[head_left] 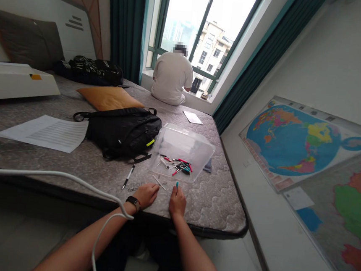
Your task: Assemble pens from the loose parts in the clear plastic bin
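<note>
Low over the front of the mattress [212, 205], my right hand [178, 202] is closed around a slim pen-like piece [177, 184] whose teal end sticks up; the rest is hidden in the fist. My left hand [146, 195], with a dark watch on the wrist, rests on the mattress with curled fingers. Its fingertips are at a thin white stick [161, 184], seemingly pinching it. Just beyond both hands, a clear plastic box [180, 139] holds a loose heap of red, black, white and teal pen-like pieces [182, 167]. To the left lies a white-and-black pen [128, 177].
A black backpack [124, 130], printed sheet [46, 132] and orange cushion [109, 97] lie left of the box. A white cable [69, 177] crosses near my left forearm. Farther off, a person [172, 78] sits facing the window. A wall stands beyond the mattress's right edge.
</note>
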### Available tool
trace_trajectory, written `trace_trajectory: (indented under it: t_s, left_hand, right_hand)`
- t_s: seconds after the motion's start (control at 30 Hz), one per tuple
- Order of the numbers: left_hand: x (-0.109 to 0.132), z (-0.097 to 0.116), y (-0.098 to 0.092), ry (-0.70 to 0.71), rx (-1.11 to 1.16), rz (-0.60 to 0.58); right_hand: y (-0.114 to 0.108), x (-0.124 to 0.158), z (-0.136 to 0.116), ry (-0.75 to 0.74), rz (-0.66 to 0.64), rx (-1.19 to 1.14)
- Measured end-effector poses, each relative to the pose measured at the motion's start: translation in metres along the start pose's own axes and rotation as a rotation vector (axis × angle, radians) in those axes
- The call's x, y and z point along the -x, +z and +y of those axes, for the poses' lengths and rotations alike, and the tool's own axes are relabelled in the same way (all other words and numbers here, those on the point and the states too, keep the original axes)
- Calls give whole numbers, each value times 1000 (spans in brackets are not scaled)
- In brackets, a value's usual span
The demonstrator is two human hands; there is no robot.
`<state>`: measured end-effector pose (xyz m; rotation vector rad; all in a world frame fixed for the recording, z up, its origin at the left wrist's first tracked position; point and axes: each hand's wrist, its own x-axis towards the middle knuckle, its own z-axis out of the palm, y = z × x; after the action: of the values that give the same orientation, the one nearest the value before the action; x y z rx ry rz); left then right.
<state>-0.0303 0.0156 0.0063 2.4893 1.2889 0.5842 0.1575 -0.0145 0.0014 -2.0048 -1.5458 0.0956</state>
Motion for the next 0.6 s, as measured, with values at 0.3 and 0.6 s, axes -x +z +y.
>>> trace_trajectory:
  t_s: [0.3, 0.6]
  left_hand:
    - [20, -40, -12, -307, -81, 290]
    - [22, -64, -7, -273, 44, 145]
  right_hand:
    - [7, -1, 3, 0, 1, 41]
    - [6, 0, 0, -9, 4, 70]
